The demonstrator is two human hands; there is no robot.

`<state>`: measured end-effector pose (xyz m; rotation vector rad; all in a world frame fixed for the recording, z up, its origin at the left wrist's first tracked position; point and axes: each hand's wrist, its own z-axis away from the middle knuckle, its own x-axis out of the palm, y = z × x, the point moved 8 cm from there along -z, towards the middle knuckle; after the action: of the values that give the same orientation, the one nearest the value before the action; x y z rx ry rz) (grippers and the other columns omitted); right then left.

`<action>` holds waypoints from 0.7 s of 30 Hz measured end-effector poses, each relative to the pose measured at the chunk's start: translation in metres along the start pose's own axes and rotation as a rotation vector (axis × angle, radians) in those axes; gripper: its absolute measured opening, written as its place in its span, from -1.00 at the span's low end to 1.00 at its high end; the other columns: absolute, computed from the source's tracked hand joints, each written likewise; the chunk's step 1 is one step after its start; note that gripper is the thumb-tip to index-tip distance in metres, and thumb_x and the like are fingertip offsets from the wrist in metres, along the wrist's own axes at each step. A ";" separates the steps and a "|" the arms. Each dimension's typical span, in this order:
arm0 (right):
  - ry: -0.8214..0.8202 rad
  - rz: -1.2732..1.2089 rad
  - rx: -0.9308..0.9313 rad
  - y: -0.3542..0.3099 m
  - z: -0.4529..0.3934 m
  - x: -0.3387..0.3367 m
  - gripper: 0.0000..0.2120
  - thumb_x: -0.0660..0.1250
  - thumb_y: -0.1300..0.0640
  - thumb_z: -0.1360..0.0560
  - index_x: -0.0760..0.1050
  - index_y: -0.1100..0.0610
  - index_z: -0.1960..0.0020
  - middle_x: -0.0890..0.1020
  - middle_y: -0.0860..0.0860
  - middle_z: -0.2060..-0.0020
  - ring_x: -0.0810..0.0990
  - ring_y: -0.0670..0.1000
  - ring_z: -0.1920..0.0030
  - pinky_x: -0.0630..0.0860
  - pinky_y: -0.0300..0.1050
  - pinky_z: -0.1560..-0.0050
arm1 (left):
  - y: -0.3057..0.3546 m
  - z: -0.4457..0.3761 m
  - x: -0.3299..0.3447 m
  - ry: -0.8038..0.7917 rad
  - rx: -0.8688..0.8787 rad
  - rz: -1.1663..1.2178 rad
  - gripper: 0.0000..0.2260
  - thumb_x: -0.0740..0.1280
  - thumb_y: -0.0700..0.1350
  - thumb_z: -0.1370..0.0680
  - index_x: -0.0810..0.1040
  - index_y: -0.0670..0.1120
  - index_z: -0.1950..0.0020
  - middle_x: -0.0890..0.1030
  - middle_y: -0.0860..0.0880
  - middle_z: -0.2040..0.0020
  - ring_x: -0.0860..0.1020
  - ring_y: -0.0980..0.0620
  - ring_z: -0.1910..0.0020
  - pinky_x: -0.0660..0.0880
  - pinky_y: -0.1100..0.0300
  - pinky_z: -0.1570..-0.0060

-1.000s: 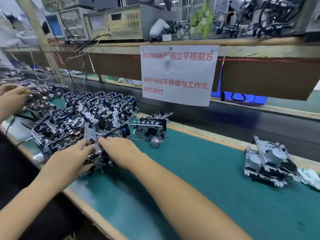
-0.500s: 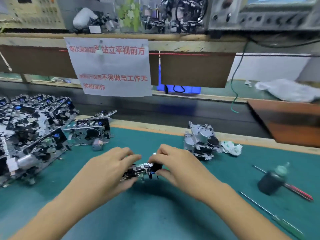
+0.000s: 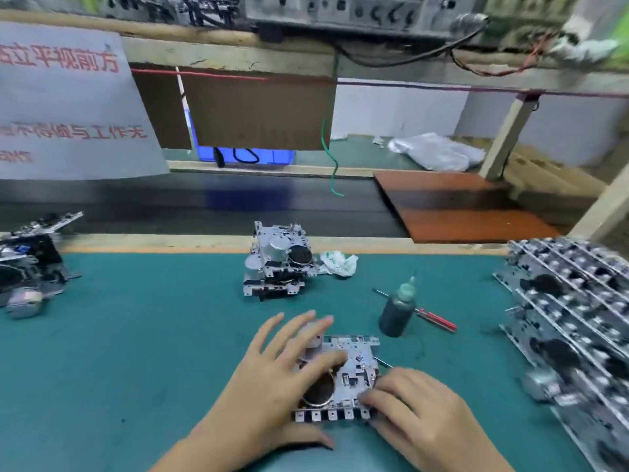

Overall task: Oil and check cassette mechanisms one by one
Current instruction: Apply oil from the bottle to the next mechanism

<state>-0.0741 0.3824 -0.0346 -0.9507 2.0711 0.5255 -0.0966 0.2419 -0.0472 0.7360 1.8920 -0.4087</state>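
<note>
Presently, one cassette mechanism (image 3: 340, 376) is laid flat on the green mat near the front edge of the desk (image 3: 136, 335). It is steadied by the left hand (image 3: 275, 379), whose fingers are spread straight across its top, and its right front corner is pinched by the curled fingers of the right hand (image 3: 415, 410). The oil bottle (image 3: 398, 310) stands just behind it, beside a red-handled screwdriver (image 3: 432, 318). Oiling would best be done with the unit pressed flat and only small drops placed on pivots, kept off the dark flywheel (image 3: 320, 390). A stacked mechanism (image 3: 277, 264) is seen further back, and racked units (image 3: 575, 321) toward the right edge.
</note>
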 end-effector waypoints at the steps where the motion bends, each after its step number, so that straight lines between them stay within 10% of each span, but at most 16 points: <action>1: 0.003 -0.040 0.009 0.001 0.002 0.000 -0.80 0.36 -0.01 -0.44 0.67 0.11 0.14 0.62 -0.02 0.24 0.58 -0.03 0.20 0.52 -0.27 0.16 | -0.012 0.005 0.004 -0.056 -0.101 0.095 -0.15 0.26 0.54 -0.22 0.26 0.16 -0.41 0.27 0.02 -0.47 0.24 0.03 -0.41 0.22 0.04 -0.40; 5: 0.128 -0.247 0.218 0.018 0.007 -0.013 -0.65 0.25 -0.10 -0.53 0.65 0.15 0.10 0.60 -0.04 0.20 0.53 -0.09 0.16 0.48 -0.25 0.16 | -0.033 0.018 0.019 -0.199 -0.303 0.457 0.02 0.43 0.47 -0.14 -0.13 0.45 -0.41 -0.01 0.45 -0.41 0.06 0.39 -0.41 0.09 0.33 -0.42; 12: 0.269 -0.451 0.719 0.063 0.027 -0.005 -0.87 0.28 0.15 -0.46 0.54 -0.05 0.17 0.55 -0.16 0.19 0.52 -0.12 0.20 0.43 -0.31 0.18 | -0.034 0.016 0.026 -0.170 -0.332 0.593 0.01 0.50 0.36 -0.16 -0.11 0.47 -0.40 0.09 0.47 -0.38 0.12 0.37 -0.42 0.10 0.35 -0.40; 21: 0.151 -0.441 0.769 0.063 0.025 0.008 -0.90 0.27 0.09 -0.45 0.53 -0.05 0.20 0.55 -0.17 0.19 0.52 -0.09 0.21 0.41 -0.34 0.18 | -0.029 0.012 0.022 -0.113 -0.363 0.527 -0.03 0.49 0.22 -0.21 -0.07 0.40 -0.43 0.13 0.45 -0.38 0.18 0.37 -0.39 0.16 0.37 -0.35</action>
<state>-0.1137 0.4344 -0.0534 -0.9306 1.8575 -0.5553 -0.1137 0.2194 -0.0741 0.9006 1.5313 0.2164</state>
